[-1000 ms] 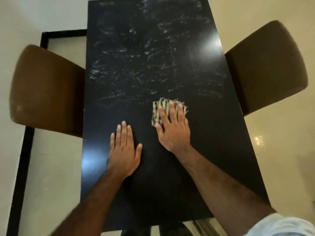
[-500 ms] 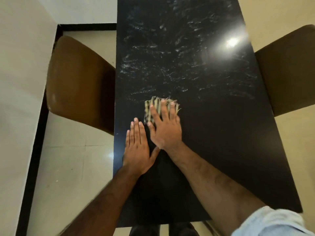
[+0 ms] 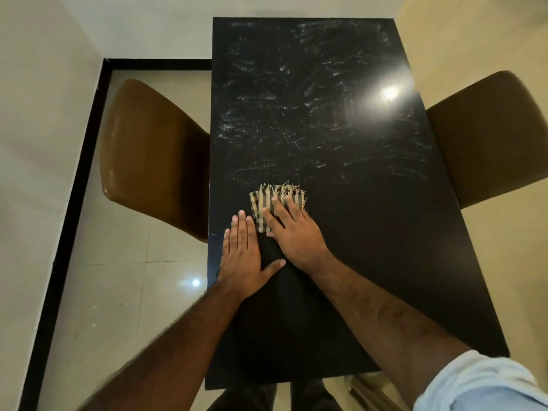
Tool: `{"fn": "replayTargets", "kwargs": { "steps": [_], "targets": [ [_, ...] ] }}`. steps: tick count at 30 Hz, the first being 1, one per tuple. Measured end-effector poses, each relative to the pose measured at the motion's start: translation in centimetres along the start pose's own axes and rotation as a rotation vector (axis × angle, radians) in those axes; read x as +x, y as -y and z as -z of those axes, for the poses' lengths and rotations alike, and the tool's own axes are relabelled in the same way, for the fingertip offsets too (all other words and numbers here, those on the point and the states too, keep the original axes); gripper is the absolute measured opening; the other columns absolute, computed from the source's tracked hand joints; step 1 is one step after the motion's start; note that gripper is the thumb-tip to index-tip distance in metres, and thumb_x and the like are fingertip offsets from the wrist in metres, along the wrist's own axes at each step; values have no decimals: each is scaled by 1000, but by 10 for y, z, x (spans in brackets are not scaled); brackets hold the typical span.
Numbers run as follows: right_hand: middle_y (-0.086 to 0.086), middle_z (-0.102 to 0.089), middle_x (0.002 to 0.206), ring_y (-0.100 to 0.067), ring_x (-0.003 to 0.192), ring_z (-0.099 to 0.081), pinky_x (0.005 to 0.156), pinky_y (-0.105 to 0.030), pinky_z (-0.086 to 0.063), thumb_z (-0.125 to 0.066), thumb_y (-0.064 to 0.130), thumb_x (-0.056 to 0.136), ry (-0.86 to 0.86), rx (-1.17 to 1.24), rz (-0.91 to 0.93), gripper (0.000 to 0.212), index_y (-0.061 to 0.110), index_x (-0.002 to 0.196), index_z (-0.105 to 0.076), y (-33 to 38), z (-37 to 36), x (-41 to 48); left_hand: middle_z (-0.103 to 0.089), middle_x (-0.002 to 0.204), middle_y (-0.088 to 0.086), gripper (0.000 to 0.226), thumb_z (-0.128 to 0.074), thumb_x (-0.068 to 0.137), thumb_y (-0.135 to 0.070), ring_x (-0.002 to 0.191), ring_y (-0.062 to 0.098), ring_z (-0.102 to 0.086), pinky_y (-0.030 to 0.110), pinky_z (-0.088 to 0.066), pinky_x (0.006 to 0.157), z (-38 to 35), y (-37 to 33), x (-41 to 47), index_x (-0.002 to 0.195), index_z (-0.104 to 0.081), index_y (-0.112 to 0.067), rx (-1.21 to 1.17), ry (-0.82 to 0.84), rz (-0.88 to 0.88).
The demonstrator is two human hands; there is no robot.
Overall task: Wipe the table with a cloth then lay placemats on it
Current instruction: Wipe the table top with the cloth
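Observation:
A long black table (image 3: 370,232) runs away from me, its far half streaked with whitish smears. A small folded cloth (image 3: 268,198), striped tan and dark with a frayed fringe, lies near the table's left side. My right hand (image 3: 293,229) presses flat on the cloth with straight fingers, covering its near part. My left hand (image 3: 241,253) rests flat on the bare tabletop just left of the cloth, close to the table's left edge, fingers straight. No placemats are in view.
A brown chair (image 3: 151,155) stands against the table's left side and another brown chair (image 3: 492,134) against its right. A wall with a black skirting strip (image 3: 74,188) runs along the left. Tiled floor shows on both sides.
My right hand has slid the cloth leftward across the table until it sits next to my left hand. The view has also shifted, so the table's far end now shows.

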State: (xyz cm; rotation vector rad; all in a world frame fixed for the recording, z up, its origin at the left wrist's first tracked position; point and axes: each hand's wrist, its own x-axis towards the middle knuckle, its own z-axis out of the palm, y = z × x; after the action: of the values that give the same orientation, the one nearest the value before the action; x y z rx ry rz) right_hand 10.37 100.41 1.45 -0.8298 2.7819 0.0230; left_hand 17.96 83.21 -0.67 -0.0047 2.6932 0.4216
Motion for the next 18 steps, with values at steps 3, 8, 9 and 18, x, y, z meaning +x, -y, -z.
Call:
{"fn": "replayTargets", "kwargs": {
  "steps": [3,8,9,18],
  "targets": [
    [-21,-17,184,-47,170,-16,130,-58,-36,-63,30,112,38,-44,-15,81,8,177,-19,12,0,-3,43,174,15,137,-42,92,-95,163,30,35,46,17,134,4,1,-1,164,35,-8,-6,8,-10],
    [-24,-32,178,-49,162,-36,121,-60,-48,-68,16,107,158,-97,-81,73,5,171,-33,26,28,-15,28,182,9,128,-63,99,-74,170,27,21,42,8,135,23,12,-12,172,21,-11,-24,71,-39],
    [-23,-43,171,-46,156,-47,116,-58,-53,-70,16,106,176,-86,-99,67,7,166,-41,28,32,-22,24,183,9,125,-64,100,-71,171,26,17,42,5,136,25,13,-17,174,18,-12,-19,93,-40],
    [6,-63,109,-15,95,-65,89,-42,-62,-73,34,103,337,230,-258,24,35,122,-58,81,78,-133,2,187,8,111,-50,103,-76,173,29,-3,51,-7,140,44,22,-163,177,8,-16,6,40,143]
  ]
}}
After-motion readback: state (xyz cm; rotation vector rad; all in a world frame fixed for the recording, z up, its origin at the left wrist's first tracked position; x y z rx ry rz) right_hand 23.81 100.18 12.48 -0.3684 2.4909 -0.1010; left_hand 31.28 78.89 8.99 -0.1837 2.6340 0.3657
